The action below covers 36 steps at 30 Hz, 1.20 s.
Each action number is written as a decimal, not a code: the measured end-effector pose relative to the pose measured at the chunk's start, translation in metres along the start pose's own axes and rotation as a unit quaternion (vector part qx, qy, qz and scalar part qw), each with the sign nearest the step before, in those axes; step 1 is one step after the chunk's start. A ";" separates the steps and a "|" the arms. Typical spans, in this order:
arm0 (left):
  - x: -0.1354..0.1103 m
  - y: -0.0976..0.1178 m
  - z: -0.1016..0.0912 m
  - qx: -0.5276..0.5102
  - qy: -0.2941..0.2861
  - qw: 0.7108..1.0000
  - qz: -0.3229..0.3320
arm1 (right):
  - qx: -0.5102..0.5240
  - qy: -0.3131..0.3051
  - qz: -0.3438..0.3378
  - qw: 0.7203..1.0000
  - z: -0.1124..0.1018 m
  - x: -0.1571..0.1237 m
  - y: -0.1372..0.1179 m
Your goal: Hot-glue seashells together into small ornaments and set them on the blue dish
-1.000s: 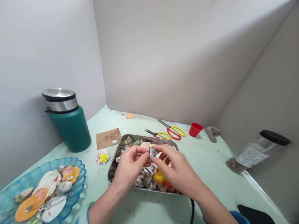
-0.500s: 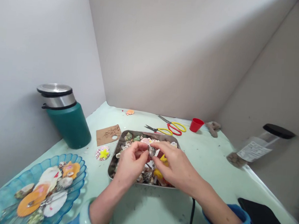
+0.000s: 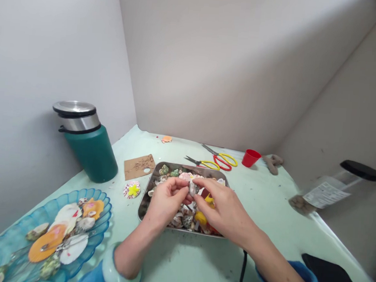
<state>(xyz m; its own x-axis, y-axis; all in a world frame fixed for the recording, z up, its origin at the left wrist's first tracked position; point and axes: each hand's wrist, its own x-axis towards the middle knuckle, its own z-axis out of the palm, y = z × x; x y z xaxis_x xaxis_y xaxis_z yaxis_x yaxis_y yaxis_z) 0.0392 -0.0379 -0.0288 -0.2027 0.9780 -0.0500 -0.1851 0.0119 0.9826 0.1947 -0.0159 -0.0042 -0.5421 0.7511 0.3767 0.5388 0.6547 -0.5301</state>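
Observation:
A small grey-and-white seashell [image 3: 193, 188] is held up between both hands, above a metal tray [image 3: 141, 207]. My left hand [image 3: 167, 200] pinches its left side with thumb and fingertips. On the other side, the thumb and fingers of my right hand [image 3: 223, 204] close on the same shell. Below, the tray holds speckled shells [image 3: 187, 221], green knobbly shells [image 3: 164, 170] and a yellow piece [image 3: 201, 218]. My hands hide part of the tray's contents.
To the left are a blue scalloped dish [image 3: 103, 227] with shells and a green flask [image 3: 91, 155]. Brown card [image 3: 135, 168], scissors [image 3: 205, 164] and a red cup [image 3: 251, 158] lie beyond the tray. At right are a lidded jar [image 3: 329, 191] and a black flat object [image 3: 333, 278].
The view has shifted slightly, so everything on the table sits a little differently in the picture. Both hands still hold the shell, which appears turned a little.

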 end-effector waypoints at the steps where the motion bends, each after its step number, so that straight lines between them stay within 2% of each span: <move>1: 0.000 -0.001 0.000 0.001 0.002 1.000 0.004 | -0.001 0.002 -0.003 1.000 0.000 0.000 0.000; 9: -0.005 -0.007 0.002 0.073 0.009 0.993 0.088 | -0.003 0.008 0.003 1.000 0.001 0.001 0.000; 13: -0.006 -0.004 0.004 0.072 0.012 0.995 0.067 | -0.019 -0.005 0.010 1.000 0.001 0.001 -0.001; 20: -0.002 0.001 0.001 -0.009 0.008 1.000 -0.009 | -0.010 -0.015 0.010 1.000 0.002 0.000 -0.001; 29: 0.000 -0.001 0.000 0.022 0.005 1.000 0.003 | -0.021 -0.013 0.009 1.000 0.001 0.000 0.000; 33: 0.002 -0.002 -0.005 0.108 -0.004 0.994 0.007 | -0.043 -0.026 0.018 0.999 0.003 0.000 0.002; 34: 0.003 -0.004 -0.007 0.161 0.004 0.987 0.032 | -0.053 -0.030 0.019 0.998 0.004 0.000 0.003; 36: 0.004 -0.006 -0.010 0.282 0.020 0.953 0.106 | -0.069 -0.041 0.016 0.997 0.004 0.000 0.003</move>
<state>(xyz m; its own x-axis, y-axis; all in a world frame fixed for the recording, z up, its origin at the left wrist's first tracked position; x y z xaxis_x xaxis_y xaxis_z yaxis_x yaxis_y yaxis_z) 0.0297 -0.0363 -0.0372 -0.2165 0.9624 0.1639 0.4088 -0.0631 0.9104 0.1933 -0.0142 -0.0091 -0.5708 0.7663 0.2949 0.6368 0.6399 -0.4300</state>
